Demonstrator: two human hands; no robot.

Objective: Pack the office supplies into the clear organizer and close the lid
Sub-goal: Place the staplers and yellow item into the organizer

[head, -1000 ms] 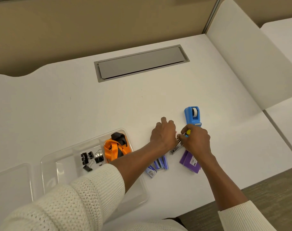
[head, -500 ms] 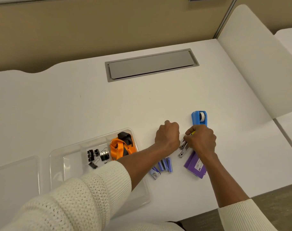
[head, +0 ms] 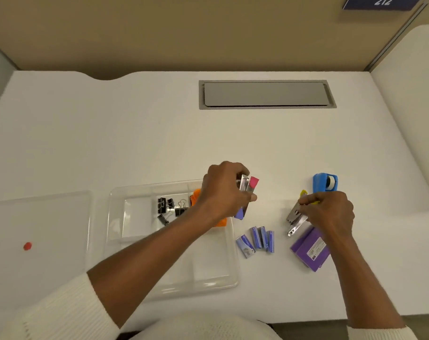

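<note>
Both hands grip what look like staplers, left hand (head: 223, 190) and right hand (head: 331, 212), over the white desk (head: 110, 133).

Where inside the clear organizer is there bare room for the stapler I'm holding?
The near compartments of the organizer look bare, as does the far left one beside the binder clips. The far right corner, holding the orange lanyard, is crowded under the left hand.

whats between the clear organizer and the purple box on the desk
In the head view, four small blue staple boxes lie between the clear organizer and the purple box.
</note>
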